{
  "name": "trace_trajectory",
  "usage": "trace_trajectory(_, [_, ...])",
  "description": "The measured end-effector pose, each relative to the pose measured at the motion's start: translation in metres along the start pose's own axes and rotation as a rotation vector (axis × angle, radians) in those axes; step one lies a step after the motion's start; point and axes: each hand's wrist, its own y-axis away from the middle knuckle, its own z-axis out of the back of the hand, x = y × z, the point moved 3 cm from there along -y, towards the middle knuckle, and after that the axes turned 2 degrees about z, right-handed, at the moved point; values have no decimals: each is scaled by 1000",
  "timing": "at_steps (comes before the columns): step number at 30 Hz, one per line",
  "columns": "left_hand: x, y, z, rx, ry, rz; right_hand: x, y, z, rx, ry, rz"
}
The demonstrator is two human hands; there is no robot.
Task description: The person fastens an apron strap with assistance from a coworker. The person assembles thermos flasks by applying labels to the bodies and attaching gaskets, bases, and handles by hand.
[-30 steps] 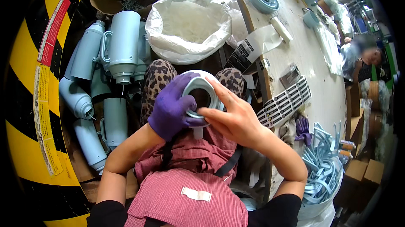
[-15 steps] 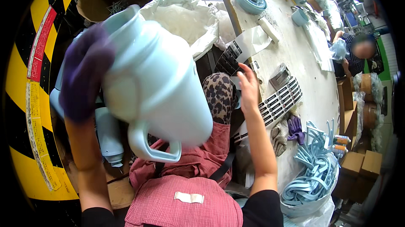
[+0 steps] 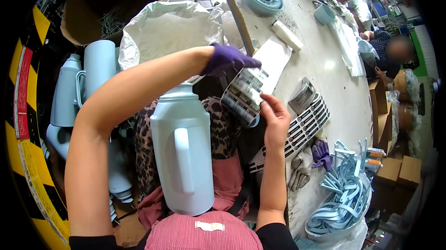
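Observation:
A light-blue jug body (image 3: 162,175) with a handle rests across my lap between my thighs, its neck pointing away from me. My left hand (image 3: 232,60), in a purple glove, reaches over the jug to a strip of dark printed labels (image 3: 244,93) on white backing. Its fingers are closed at the strip's upper edge; the thumb is hidden. My bare right hand (image 3: 276,119) pinches the strip's right edge between thumb and fingertips. The strip hangs over the table's near edge.
Several light-blue jug bodies (image 3: 100,64) stand at the left beside a striped barrier (image 3: 44,185). A white-lined bag (image 3: 139,22) lies ahead. The table (image 3: 320,55) holds a label roll (image 3: 303,94), gloves (image 3: 302,166) and light-blue straps (image 3: 341,199). A co-worker (image 3: 383,52) sits beyond.
The jug has come down from my raised left hand onto my lap, and that hand has let go. It has swung right to the label strip, which my right hand now pinches.

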Motion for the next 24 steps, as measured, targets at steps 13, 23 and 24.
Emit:
trace_trajectory(13, [12, -46, 21, 120, -963, -1166, 13, -71, -42, -302, 957, 758])
trace_trajectory(23, [26, -58, 9, 369, 259, -316, 22, -51, -28, -413, 1033, 1042])
trace_trajectory(24, [17, -53, 11, 358, 395, -98, 28, -44, -32, -368, 990, 1070])
